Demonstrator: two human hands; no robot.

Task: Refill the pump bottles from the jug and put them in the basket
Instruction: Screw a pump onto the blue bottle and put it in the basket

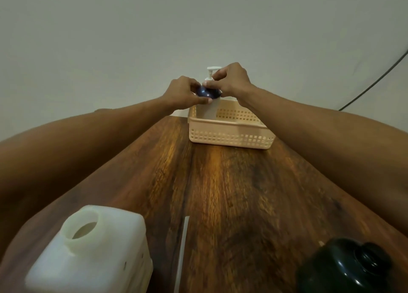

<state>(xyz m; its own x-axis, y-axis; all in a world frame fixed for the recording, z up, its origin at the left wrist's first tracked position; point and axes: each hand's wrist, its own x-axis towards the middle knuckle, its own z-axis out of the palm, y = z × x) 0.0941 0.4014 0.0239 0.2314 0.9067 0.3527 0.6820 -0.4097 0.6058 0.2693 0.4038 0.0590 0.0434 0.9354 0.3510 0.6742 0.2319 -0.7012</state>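
A white pump bottle stands upright in the far left corner of the peach basket, its pump head sticking up between my hands. My left hand grips a dark, shiny, rounded object held against the bottle's shoulder; what it is cannot be told. My right hand pinches the pump's neck, thumb resting on the dark object. The open white jug stands at the near left. A black bottle stands at the near right, no pump on it.
A thin white tube lies on the wooden table between the jug and the black bottle. The basket sits at the table's far edge against a pale wall. A dark cable runs down the wall at the right.
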